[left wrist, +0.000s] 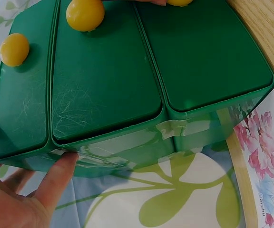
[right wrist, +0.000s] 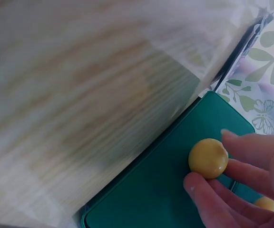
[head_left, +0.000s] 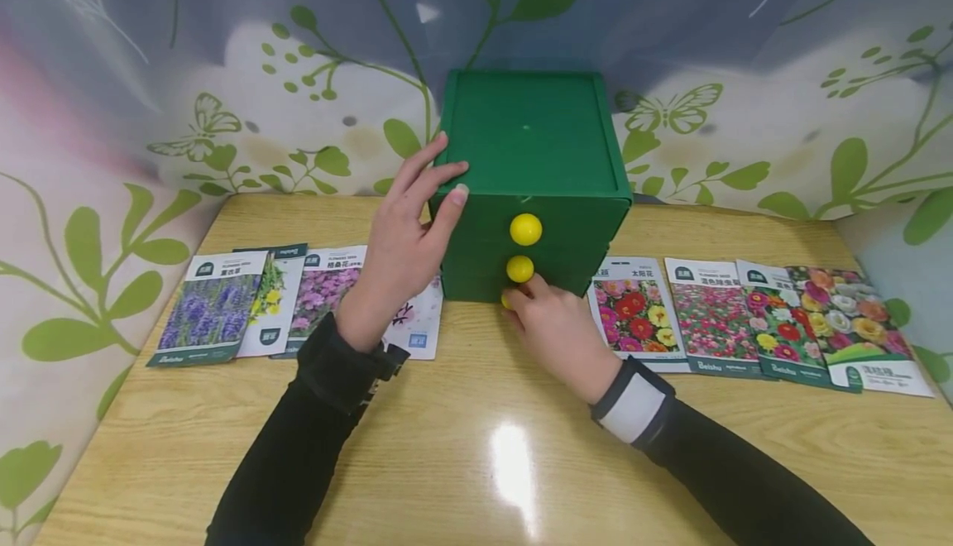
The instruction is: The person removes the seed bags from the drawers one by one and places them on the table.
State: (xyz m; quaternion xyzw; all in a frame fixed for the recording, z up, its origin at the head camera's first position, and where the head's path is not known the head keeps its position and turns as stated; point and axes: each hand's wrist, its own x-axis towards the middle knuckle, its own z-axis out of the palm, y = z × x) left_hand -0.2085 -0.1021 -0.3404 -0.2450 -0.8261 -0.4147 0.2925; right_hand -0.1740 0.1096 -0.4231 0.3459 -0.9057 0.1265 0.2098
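A green three-drawer box (head_left: 532,141) stands at the back of the wooden table (head_left: 476,455), with a yellow round knob on each drawer. My left hand (head_left: 447,178) lies with straight fingers on the box's top left edge, and its thumb (left wrist: 56,175) presses the left side. My right hand (head_left: 514,298) pinches the lowest knob (right wrist: 208,158) between thumb and fingers (right wrist: 251,149); the head view mostly hides that knob. The upper knob (head_left: 525,229) and middle knob (head_left: 519,269) are free. All three drawer fronts (left wrist: 103,80) look flush.
Flower seed packets lie in a row on both sides of the box: a lavender packet (head_left: 212,306) and others on the left, several bright ones (head_left: 715,314) on the right. Leaf-patterned cloth walls (head_left: 112,157) enclose the table on three sides.
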